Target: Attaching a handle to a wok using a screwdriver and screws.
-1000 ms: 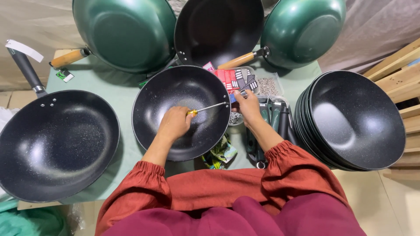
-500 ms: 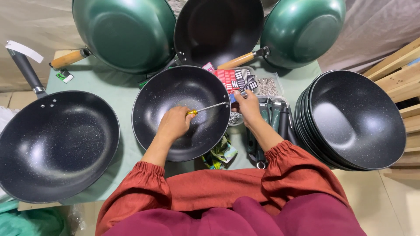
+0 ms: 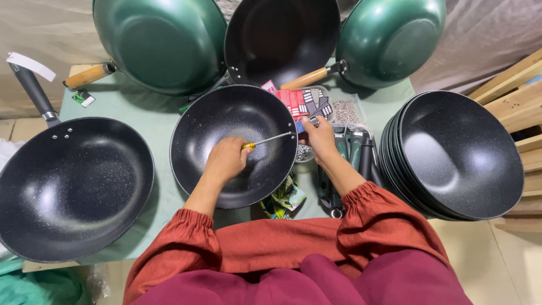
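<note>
A black speckled wok [image 3: 226,121] without a handle lies on the green table in front of me. My left hand [image 3: 224,161] is inside it, gripping a yellow-handled screwdriver [image 3: 270,139] whose shaft points right toward the wok's rim. My right hand [image 3: 319,136] rests at the outside of that rim, fingers pinched on a small metal part [image 3: 313,120] where the screwdriver tip meets the wall.
A stack of black woks [image 3: 457,152] stands at right. A large black wok with a handle [image 3: 68,186] lies at left. Green woks [image 3: 161,42] [image 3: 392,39] and a black one [image 3: 282,36] lean at the back. Dark handles [image 3: 353,155] and a tray of screws [image 3: 345,111] sit beside my right hand.
</note>
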